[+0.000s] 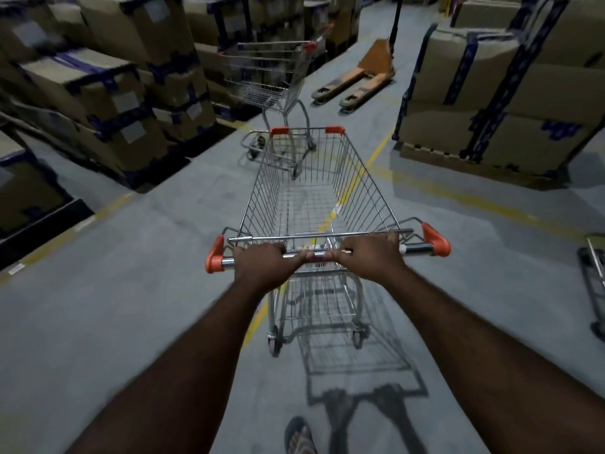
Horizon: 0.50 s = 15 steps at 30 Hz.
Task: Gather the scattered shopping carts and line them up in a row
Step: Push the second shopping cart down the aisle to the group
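An empty wire shopping cart (360, 178) with orange corner caps stands right in front of me on the grey floor. My left hand (262, 265) and my right hand (371, 257) both grip its metal handle bar (415, 248), close together near the middle. A second empty cart (268, 77) stands farther up the aisle, just beyond the front of mine, next to the boxes on the left. Part of a third cart (594, 276) shows at the right edge of the view.
Stacked cardboard boxes (108, 90) on pallets line the left side. Another box stack (504, 103) stands at the right. An orange pallet jack (357, 77) lies in the aisle beyond the far cart. Yellow lines (366, 168) mark the floor. My sandalled foot (299, 435) shows below.
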Available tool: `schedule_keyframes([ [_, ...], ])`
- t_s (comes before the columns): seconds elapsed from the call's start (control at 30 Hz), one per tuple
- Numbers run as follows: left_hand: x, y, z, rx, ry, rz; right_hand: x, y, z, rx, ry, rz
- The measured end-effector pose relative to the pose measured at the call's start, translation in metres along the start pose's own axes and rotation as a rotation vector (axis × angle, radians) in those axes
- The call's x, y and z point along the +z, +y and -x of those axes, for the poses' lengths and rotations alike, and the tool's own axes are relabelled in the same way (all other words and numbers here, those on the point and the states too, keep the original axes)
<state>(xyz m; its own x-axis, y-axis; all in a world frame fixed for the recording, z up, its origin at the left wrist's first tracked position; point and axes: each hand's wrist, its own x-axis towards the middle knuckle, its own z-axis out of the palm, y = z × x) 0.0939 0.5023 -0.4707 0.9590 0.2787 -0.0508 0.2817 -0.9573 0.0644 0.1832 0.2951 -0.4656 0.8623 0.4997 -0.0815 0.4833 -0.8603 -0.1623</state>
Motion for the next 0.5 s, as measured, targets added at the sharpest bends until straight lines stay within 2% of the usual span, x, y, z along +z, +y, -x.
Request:
schedule_keyframes([
  [0.5,-0.008,0.036,-0.227,-0.157,0.051,0.000,-0.018,0.090,-0.257,-0.206,0.114,0.091],
])
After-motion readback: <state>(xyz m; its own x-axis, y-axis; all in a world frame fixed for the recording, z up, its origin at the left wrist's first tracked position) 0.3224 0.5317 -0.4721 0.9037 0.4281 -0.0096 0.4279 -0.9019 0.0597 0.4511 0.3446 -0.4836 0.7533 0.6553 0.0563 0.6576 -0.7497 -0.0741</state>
